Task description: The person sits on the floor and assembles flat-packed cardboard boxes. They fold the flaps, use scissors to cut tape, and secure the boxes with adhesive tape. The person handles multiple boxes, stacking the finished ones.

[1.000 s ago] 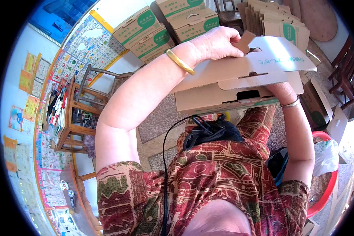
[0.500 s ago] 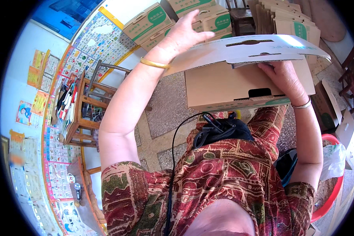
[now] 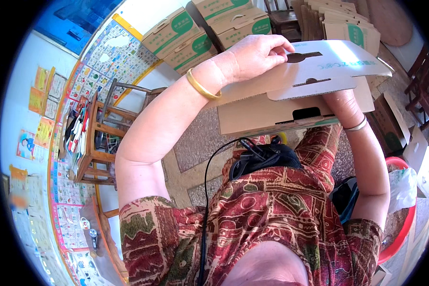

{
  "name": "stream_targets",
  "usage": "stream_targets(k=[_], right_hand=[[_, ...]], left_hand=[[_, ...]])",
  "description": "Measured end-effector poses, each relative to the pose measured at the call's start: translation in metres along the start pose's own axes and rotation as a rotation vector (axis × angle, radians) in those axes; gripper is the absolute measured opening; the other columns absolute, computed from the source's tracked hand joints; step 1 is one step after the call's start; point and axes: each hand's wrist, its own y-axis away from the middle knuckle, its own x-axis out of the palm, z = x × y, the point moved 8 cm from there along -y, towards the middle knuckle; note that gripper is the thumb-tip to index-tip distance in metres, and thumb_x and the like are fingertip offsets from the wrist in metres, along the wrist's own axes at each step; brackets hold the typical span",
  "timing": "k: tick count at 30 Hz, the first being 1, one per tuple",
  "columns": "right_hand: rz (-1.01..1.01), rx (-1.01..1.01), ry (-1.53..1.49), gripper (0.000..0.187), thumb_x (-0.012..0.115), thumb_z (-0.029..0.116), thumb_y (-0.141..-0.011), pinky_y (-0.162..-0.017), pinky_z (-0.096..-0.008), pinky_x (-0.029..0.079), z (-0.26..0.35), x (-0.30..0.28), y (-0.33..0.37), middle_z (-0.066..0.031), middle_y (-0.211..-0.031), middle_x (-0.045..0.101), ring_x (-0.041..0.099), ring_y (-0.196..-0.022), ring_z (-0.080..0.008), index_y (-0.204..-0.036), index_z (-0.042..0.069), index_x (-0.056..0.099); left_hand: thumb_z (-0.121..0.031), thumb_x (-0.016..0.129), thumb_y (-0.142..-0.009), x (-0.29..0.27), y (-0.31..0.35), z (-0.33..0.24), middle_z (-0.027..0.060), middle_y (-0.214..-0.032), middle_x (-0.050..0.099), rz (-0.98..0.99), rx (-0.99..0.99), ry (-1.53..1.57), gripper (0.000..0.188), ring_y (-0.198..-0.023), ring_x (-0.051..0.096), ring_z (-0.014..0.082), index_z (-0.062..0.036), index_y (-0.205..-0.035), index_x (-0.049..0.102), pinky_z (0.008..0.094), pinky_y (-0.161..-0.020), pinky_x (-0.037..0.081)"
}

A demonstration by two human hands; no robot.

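A brown cardboard box stands in front of my lap, with a dark hand-hole in its near side. Its lid is tilted up, white on the inner face, with a slot and a slotted tuck flap along its near edge. My left hand is on top of the lid, its fingers bent together at the left end of the slot. Beneath the lid's near edge reaches my right hand; the lid hides its fingers, so what they touch does not show.
Printed cartons are stacked at the back left. Folded flat boxes lean at the back right. A red basin with a plastic bag is at my right. A wooden chair stands left. A black cable hangs down my front.
My left hand has come down from the air onto the lid, its spread fingers now bent. The lid has tipped lower toward me, covering more of my right hand.
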Motion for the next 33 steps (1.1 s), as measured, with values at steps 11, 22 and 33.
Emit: stream_targets(k=[11,22,33], right_hand=[[-0.111,-0.150,0.031,0.012,0.062,0.015,-0.081,-0.062,-0.0331,0.049,0.011,-0.017,0.008,-0.0082,-0.081,0.064,0.061,-0.072,-0.0233,-0.087,0.005,0.063],[-0.076,0.010,-0.188,0.023,0.062,0.020,-0.085,-0.072,-0.0335,0.050,-0.014,0.000,0.008,-0.0060,-0.092,0.063,0.059,-0.083,-0.0178,-0.102,0.005,0.060],[0.183,-0.188,0.141,0.013,0.064,0.004,-0.078,-0.068,-0.0354,0.049,0.068,-0.071,0.044,-0.0164,-0.087,0.064,0.062,-0.080,-0.0315,-0.089,-0.003,0.062]], left_hand=[[-0.024,0.065,-0.082,0.014,-0.020,0.003,0.0115,-0.093,0.069,0.027,-0.016,-0.215,0.024,-0.087,0.064,0.0206,-0.0040,-0.095,0.070,0.0305,-0.081,0.049],[-0.025,0.064,-0.076,0.032,-0.045,0.024,0.0173,-0.086,0.068,0.342,-0.154,-0.253,0.030,-0.079,0.066,0.0257,-0.0013,-0.093,0.070,0.0345,-0.073,0.051],[-0.028,0.055,-0.080,0.030,-0.031,0.010,0.0199,-0.083,0.065,0.178,-0.140,-0.288,0.031,-0.077,0.062,0.0346,0.0003,-0.086,0.065,0.0407,-0.071,0.048]])
